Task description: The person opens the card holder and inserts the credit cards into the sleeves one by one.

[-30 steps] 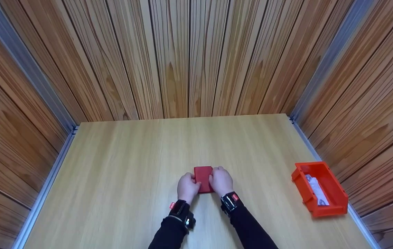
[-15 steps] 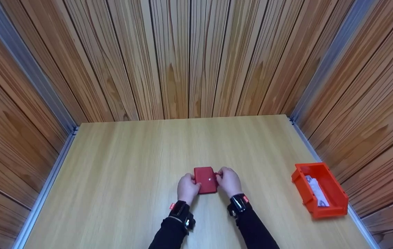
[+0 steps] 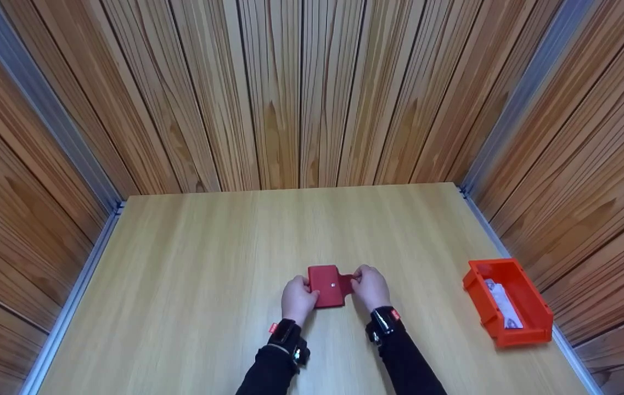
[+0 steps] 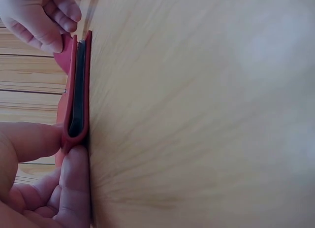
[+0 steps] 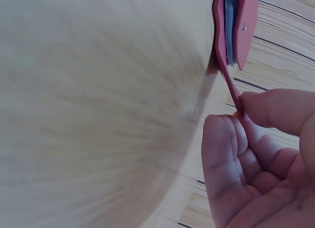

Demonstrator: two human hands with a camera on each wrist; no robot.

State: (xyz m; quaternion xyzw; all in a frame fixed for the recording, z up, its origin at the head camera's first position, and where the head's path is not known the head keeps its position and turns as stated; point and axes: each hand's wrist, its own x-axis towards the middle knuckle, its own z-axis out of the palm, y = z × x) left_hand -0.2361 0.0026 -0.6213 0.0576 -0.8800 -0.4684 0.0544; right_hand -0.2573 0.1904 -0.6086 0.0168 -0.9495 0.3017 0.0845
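A small red wallet [image 3: 325,285] with a metal snap stud on its cover lies on the table between the hands. Its folded edge is pinched between the thumb and fingers of my left hand [image 3: 297,299]. On the other side, my right hand [image 3: 371,286] pinches the end of the strap [image 3: 346,283], which is unfastened and stretched out to the right. From the left wrist view, the wallet [image 4: 78,90] stands edge-on, with dark and clear inner leaves between its covers. In the right wrist view, thumb and finger hold the tip of the strap [image 5: 233,92].
An orange bin [image 3: 526,340] stands at the table's right side, with a whitish printed item [image 3: 504,304] inside. Wood-panelled walls [image 3: 279,109] and metal rails [image 3: 70,312] bound the light wooden tabletop [image 3: 207,247].
The right hand has moved right, pulling the strap off the wallet's cover, so the stud now shows. The left hand has kept its hold in place.
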